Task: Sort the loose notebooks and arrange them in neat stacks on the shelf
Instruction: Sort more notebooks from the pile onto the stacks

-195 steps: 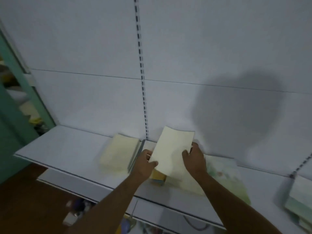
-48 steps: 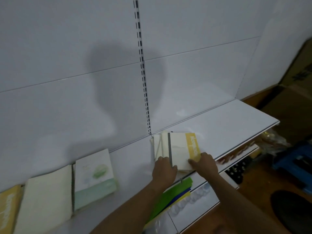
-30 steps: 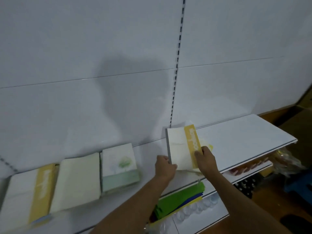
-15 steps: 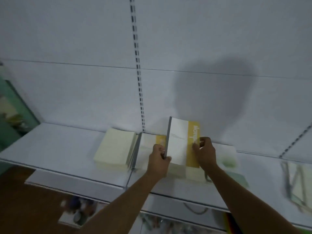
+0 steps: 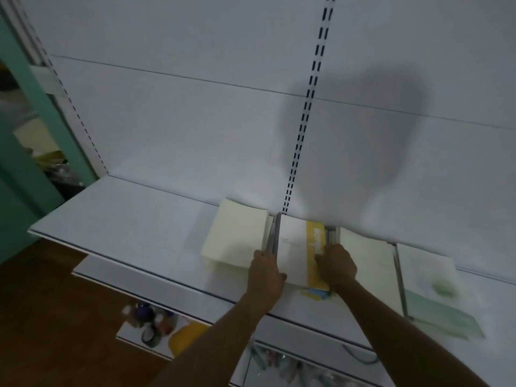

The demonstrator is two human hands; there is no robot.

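on the white shelf, against the back panel, four piles of notebooks sit in a row. both hands are on the second pile from the left, a stack topped by a white notebook with a yellow band and a grey spine. the left hand is pressed against the stack's left side by the spine, fingers curled down along the edge. the right hand lies on the yellow band at the stack's right side, fingers bent and pressing down; whether it grips the cover or only rests on it is not clear. just left of this stack lies a cream notebook pile, touching it or nearly so. to the right lie another cream-covered notebook and, beyond it, a white and green notebook.
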